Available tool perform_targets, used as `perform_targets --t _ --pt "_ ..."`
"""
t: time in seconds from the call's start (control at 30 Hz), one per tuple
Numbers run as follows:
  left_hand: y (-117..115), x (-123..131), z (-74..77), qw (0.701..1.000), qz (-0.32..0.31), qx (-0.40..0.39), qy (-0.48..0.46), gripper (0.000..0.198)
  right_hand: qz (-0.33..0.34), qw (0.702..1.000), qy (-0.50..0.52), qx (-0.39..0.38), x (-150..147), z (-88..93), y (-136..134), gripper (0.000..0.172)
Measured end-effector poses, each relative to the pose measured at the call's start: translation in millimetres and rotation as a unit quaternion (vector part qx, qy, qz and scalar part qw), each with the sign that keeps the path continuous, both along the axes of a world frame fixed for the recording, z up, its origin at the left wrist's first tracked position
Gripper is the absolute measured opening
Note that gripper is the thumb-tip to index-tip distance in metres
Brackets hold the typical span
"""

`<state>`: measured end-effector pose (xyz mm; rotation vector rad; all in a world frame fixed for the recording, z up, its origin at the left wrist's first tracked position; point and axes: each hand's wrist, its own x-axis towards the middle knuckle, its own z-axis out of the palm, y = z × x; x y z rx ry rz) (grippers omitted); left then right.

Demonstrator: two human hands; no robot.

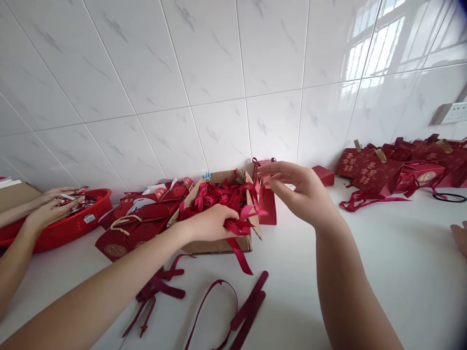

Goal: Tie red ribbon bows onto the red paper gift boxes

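Observation:
My left hand [215,222] is closed around a bunch of red ribbon [239,226] at the front of a cardboard box [219,247]. One ribbon end hangs down over the box's front wall. More loose red ribbons [222,194] fill the box. To the right of it, my right hand [294,189] is raised with its fingers apart and nothing in them. Behind that hand stand a red gift bag [268,206] and some other red packaging, partly covered by the fingers.
Dark red straps [248,311] lie on the white table in front. Red gift boxes [136,223] sit left of the cardboard box, more red boxes [379,170] at the right. Another person's hands [54,204] reach into a red basin [69,231]; a further hand [460,237] shows far right.

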<state>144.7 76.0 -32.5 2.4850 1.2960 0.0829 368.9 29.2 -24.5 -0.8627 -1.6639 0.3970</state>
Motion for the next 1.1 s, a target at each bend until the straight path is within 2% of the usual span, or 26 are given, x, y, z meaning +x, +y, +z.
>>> perform_targets --t 0.07,0.2,0.3,0.4,0.53,0.6,0.7,0.8,0.87,0.93,1.1 --pt "19.1 -13.5 6.1 0.999 0.015 0.021 0.019 0.01 -0.002 1.0 0.008 -0.002 3.1 0.2 1.4 0.027" --pt "63.1 -39.5 12.7 0.987 0.115 0.106 0.034 0.026 -0.018 1.0 0.009 -0.005 6.9 1.3 2.0 0.024" --pt "83.3 -36.5 10.4 0.978 0.144 0.15 0.03 0.045 -0.035 0.999 0.006 -0.016 7.8 2.2 1.0 0.022" --pt "94.4 -8.8 0.9 0.974 0.126 0.189 -0.002 0.048 -0.037 0.999 0.023 -0.024 7.7 3.2 0.0 0.018" --pt "105.0 36.6 -17.3 0.987 0.032 0.159 -0.02 0.039 -0.033 0.999 0.024 -0.027 8.6 3.8 -0.5 0.018" --pt "108.7 50.4 -24.5 0.988 -0.01 0.152 -0.025 0.033 -0.033 0.999 0.019 -0.02 10.2 3.8 -0.7 0.02" --pt "113.0 54.9 -29.4 0.987 -0.029 0.155 -0.023 0.024 -0.034 0.999 0.022 -0.004 12.9 4.0 -1.1 0.021" --pt "118.1 44.3 -27.6 0.987 0.011 0.163 -0.002 0.025 -0.034 0.999 0.032 -0.007 14.5 4.3 -1.5 0.021" --pt "120.9 33.1 -24.2 0.987 0.05 0.151 0.031 0.029 -0.034 0.999 0.034 -0.011 14.8 4.4 -1.6 0.021" --pt "121.2 21.2 -20.6 0.989 0.073 0.103 0.083 0.031 -0.033 0.999 0.033 -0.014 14.8 4.5 -1.3 0.021" --pt "107.5 -0.9 -7.0 0.976 0.042 -0.071 0.201 0.029 -0.016 0.999 0.017 -0.027 14.2 3.5 0.7 0.017"
